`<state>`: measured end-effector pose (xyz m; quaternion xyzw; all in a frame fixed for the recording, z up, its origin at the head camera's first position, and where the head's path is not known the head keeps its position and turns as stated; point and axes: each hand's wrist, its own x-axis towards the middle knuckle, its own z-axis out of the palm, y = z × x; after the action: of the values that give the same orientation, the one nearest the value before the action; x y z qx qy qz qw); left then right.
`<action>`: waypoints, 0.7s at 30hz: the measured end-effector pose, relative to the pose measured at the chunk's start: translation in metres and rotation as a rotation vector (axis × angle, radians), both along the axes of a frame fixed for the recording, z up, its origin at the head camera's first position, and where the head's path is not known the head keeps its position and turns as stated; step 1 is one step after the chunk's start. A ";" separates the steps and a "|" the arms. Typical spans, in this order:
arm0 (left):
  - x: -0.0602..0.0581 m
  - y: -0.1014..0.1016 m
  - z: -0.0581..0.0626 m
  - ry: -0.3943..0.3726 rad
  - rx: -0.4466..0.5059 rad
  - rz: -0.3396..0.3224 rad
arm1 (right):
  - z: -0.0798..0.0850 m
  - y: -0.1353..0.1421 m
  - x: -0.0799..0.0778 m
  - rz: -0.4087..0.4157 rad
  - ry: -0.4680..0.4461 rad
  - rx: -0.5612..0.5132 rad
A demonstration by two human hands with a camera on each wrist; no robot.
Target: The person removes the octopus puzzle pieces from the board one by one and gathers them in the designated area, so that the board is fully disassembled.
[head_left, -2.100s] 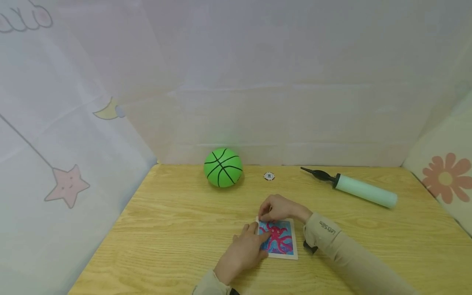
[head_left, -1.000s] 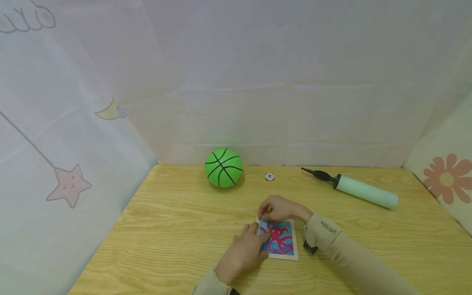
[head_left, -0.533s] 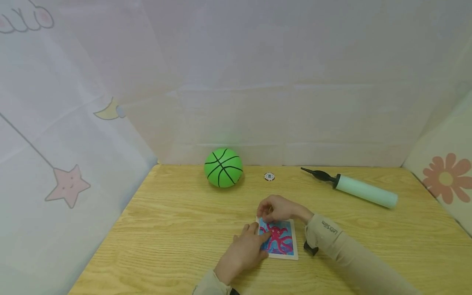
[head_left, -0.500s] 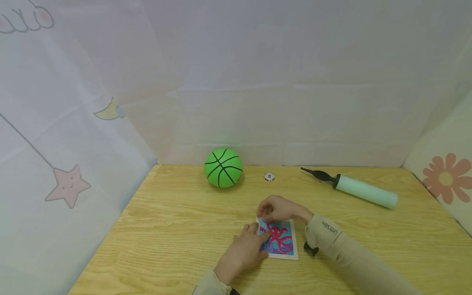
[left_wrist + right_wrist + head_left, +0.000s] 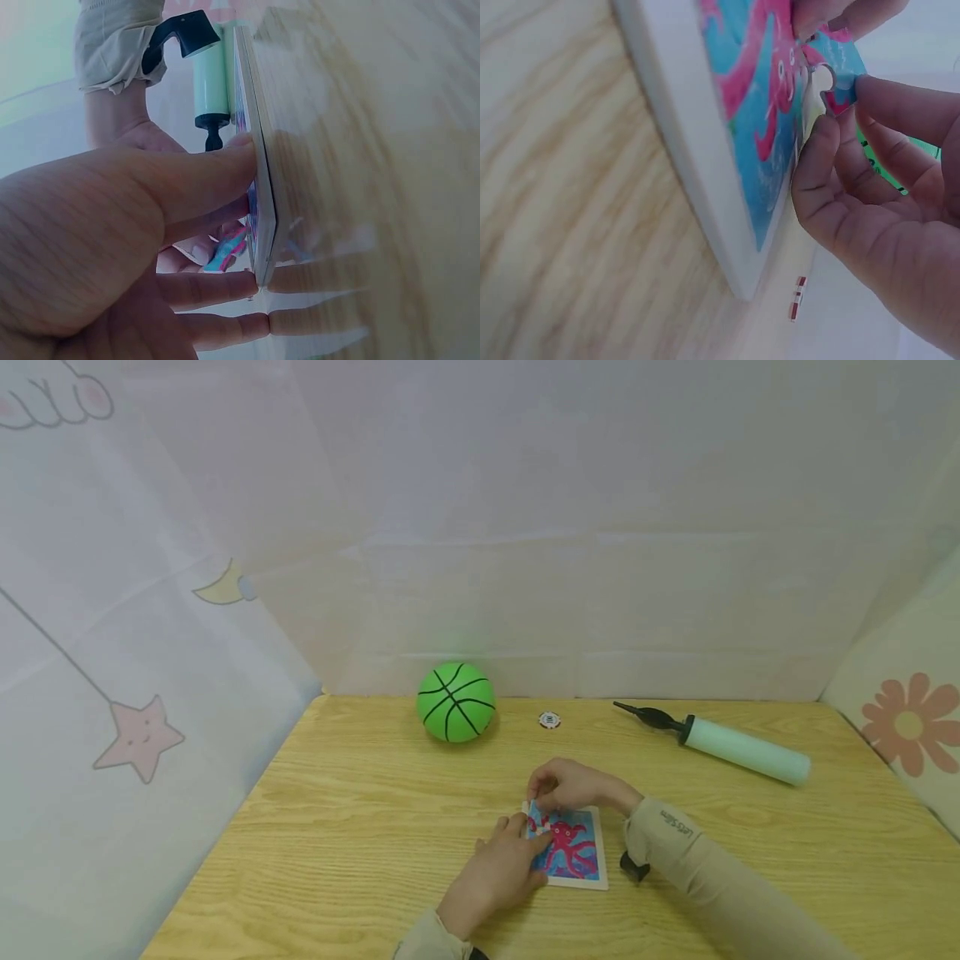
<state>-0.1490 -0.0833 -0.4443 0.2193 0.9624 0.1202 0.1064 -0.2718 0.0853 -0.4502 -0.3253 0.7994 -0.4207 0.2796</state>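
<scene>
A jigsaw puzzle [image 5: 581, 867] with a pink octopus on blue lies in a white frame on the table. My left hand [image 5: 493, 877] rests along its left side with fairly straight fingers. The index finger reaches over the picture, and the thumb touches the frame's near edge in the left wrist view. At the far left corner my right hand [image 5: 568, 785] pinches a puzzle piece [image 5: 845, 71] between thumb and fingers. The piece is tilted up from the board, and a rounded pale notch shows beside it in the right wrist view.
A green ball [image 5: 456, 702] with black lines stands at the back of the table, with a poker chip [image 5: 550, 720] to its right. Farther right lies a pale green hand pump [image 5: 746, 750] with a black nozzle. Cloth walls enclose the table [image 5: 337, 860].
My right fingers have raised the corner puzzle piece, so a pale gap shows in the picture beside my left index finger. The left hand has stayed in place.
</scene>
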 end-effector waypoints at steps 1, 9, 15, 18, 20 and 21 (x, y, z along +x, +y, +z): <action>0.000 0.000 0.000 -0.004 0.003 0.001 | 0.000 0.001 0.000 -0.011 -0.008 -0.010; -0.001 0.002 0.001 -0.014 0.002 0.004 | 0.003 0.018 -0.005 -0.079 -0.074 -0.108; -0.001 0.001 0.000 -0.034 0.022 0.023 | 0.009 0.031 -0.005 -0.100 -0.112 -0.109; -0.001 0.001 -0.001 -0.044 0.027 0.028 | 0.011 0.038 -0.004 -0.124 -0.120 -0.096; -0.001 0.001 -0.001 -0.049 0.029 0.030 | 0.013 0.045 -0.003 -0.135 -0.128 -0.095; -0.001 0.001 0.000 -0.051 0.030 0.031 | 0.014 0.048 -0.002 -0.139 -0.132 -0.097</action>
<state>-0.1500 -0.0822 -0.4447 0.2029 0.9607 0.1417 0.1259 -0.2739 0.1335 -0.4363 -0.2538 0.7785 -0.4980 0.2855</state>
